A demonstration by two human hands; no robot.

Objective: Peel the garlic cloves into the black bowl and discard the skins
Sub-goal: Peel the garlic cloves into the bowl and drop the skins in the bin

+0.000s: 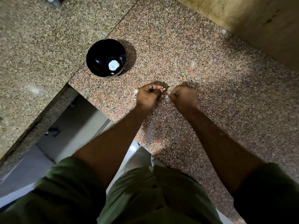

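Observation:
A black bowl (pixel 97 62) stands on the speckled granite counter (pixel 202 70), up and left of my hands, with pale peeled garlic (pixel 113 65) at its bottom. My left hand (pixel 148 96) is curled and pinches a small garlic clove (pixel 162 89) at its fingertips. My right hand (pixel 184 96) is curled close beside it, its fingertips at the same spot, pinching a bit of pale skin (pixel 166 96). A few pale garlic pieces (pixel 135 92) lie on the counter, partly hidden behind my left hand.
The counter's front edge (pixel 90 102) drops off just left of my left hand to a grey floor below. A second granite slab (pixel 40 46) runs along the left. A beige wall (pixel 258 21) borders the far right.

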